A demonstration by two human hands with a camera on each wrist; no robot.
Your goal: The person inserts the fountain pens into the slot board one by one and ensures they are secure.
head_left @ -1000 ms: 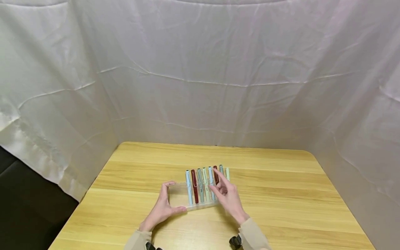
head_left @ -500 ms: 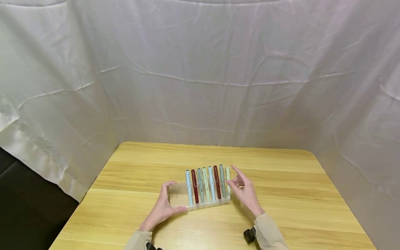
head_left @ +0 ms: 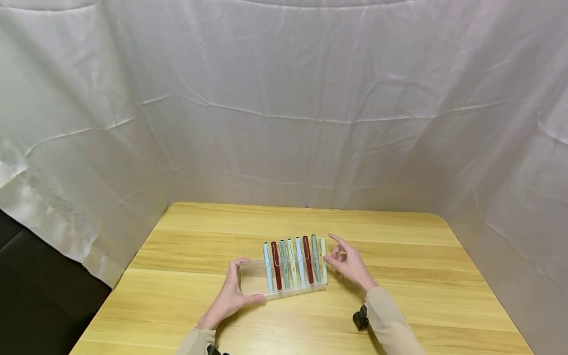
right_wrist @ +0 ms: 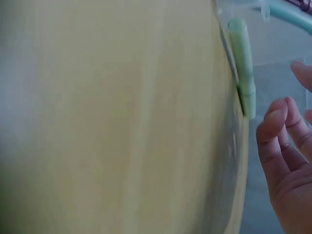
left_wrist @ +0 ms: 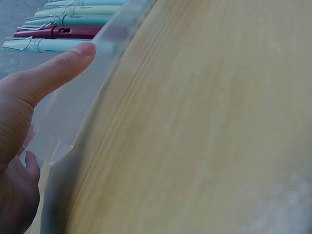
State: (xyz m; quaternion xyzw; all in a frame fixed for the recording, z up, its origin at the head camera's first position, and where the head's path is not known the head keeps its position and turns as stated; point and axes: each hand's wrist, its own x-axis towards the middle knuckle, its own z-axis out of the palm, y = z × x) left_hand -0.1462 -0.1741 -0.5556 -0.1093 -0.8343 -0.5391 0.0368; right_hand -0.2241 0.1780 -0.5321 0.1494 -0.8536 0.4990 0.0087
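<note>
Holding the clear tray (head_left: 253, 283) at its 9 o'clock end, the left hand (head_left: 228, 296) has its thumb (left_wrist: 58, 66) along the tray's near edge and its fingers up the far side, so its grip clasps the tray wall. The tray lies at the middle of the wooden counter (head_left: 408, 296), slightly toward the near edge. 8 pens (head_left: 295, 261) lie side by side in its right part, pointing to 12 o'clock: pale blue at the left, then dark red (head_left: 276, 264), grey-green, pale green, pale blue, dark red, grey-green, and a mint one (head_left: 323, 259) at the tray's 3 o'clock edge. The left part of the tray shows no pens.

The right hand (head_left: 350, 264) hangs just at 3 o'clock of the mint pen, fingers loosely spread and lightly bent, its grip wide and holding nothing; whether a fingertip touches that pen cannot be told. Beige sleeves (head_left: 390, 325) cover both forearms. White cloth (head_left: 284, 98) hangs behind and beside the counter.
</note>
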